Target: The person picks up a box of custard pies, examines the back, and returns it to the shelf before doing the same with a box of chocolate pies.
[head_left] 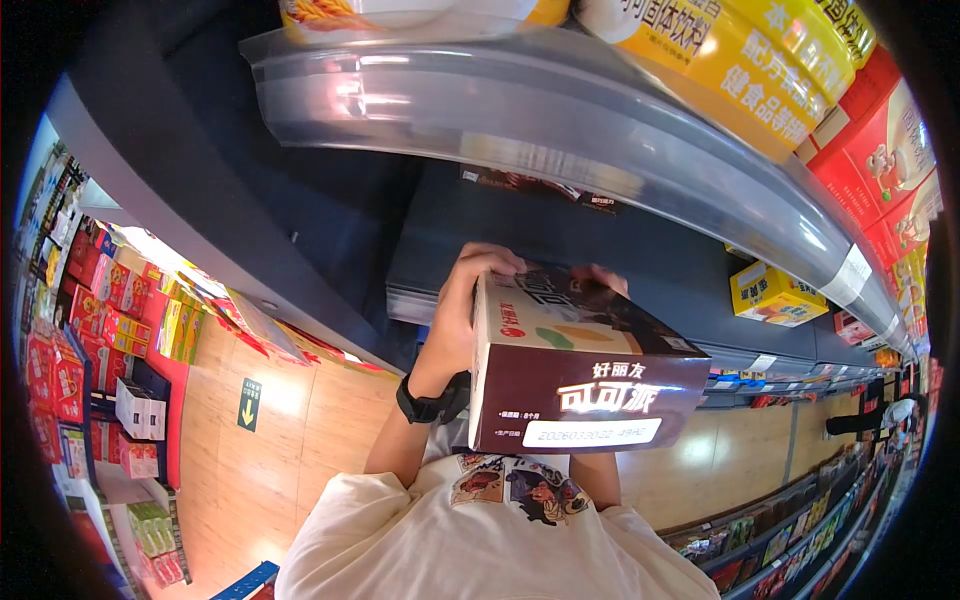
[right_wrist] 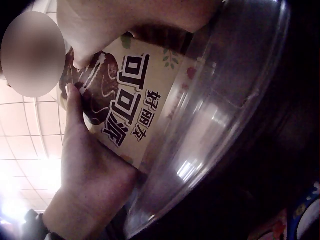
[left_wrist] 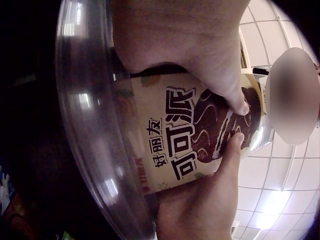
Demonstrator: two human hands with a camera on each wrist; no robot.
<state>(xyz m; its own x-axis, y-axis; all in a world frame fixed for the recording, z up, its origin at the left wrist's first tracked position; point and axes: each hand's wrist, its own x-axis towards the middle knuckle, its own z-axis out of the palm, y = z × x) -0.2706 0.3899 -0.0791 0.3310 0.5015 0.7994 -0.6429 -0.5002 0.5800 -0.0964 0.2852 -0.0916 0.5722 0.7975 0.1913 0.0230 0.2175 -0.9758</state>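
Observation:
A dark brown and cream box (head_left: pixel 590 400) is held between both hands, its printed end towards the head camera. My left hand (head_left: pixel 466 300), above a black wristband, grips one side; my right hand (head_left: pixel 606 279) is largely hidden behind the box. In the left wrist view, the left hand (left_wrist: pixel 195 45) and right hand (left_wrist: pixel 205 200) hold opposite sides of the box (left_wrist: pixel 175 135), thumbs on its large printed face. The right wrist view shows the right hand (right_wrist: pixel 125 20) and left hand (right_wrist: pixel 95 175) on the box (right_wrist: pixel 132 100), the thumb tips close together.
A clear plastic shelf edge (head_left: pixel 560 130) curves above the box, with yellow packages (head_left: pixel 740 70) over it. On the dark shelf (head_left: pixel 660 250) stands a yellow box (head_left: pixel 775 294) to the right. Stocked displays line the far left; a person (head_left: pixel 900 412) is at the far right.

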